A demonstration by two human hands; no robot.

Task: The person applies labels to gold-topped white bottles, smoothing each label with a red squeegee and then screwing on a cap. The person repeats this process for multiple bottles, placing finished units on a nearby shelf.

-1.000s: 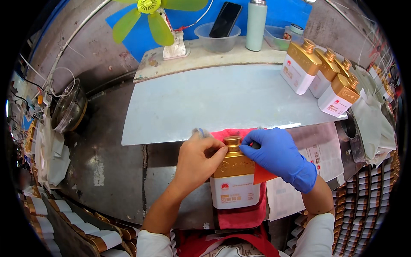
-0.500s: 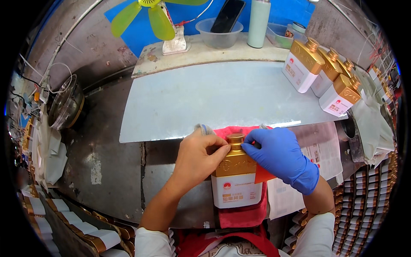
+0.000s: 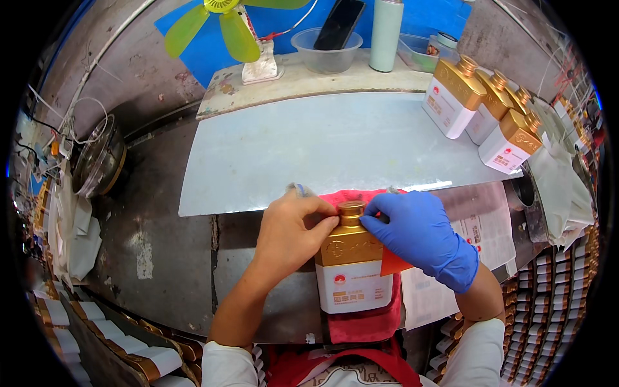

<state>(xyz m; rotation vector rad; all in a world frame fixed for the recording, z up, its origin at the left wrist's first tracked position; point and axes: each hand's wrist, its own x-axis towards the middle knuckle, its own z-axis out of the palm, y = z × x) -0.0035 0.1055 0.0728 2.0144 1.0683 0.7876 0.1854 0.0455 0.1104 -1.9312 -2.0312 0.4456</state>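
A gold-and-white bottle (image 3: 354,287) with a gold cap stands upright before me on a pinkish-red cloth (image 3: 364,327). My bare left hand (image 3: 290,229) is closed, its thumb and forefinger at the left side of the bottle's neck. On the opposite side of the neck, my right hand (image 3: 419,232) in a blue glove is closed too, thumb and finger pressed there. An orange-red flat piece (image 3: 392,262) shows beneath the glove beside the bottle's shoulder; whether the hand holds it I cannot tell. Grey fabric shows behind the left fingers.
Several similar bottles (image 3: 453,97) stand at the right end of a pale sheet (image 3: 309,148). Behind it are a green fan (image 3: 238,35), a plastic bowl (image 3: 325,55), a phone and a flask (image 3: 386,35). Printed paper (image 3: 429,297) lies at right. Stacked bottles (image 3: 541,309) fill both lower sides.
The view has shifted very slightly. Both hands stay at the bottle's neck, with the left thumb and forefinger a touch more apart.
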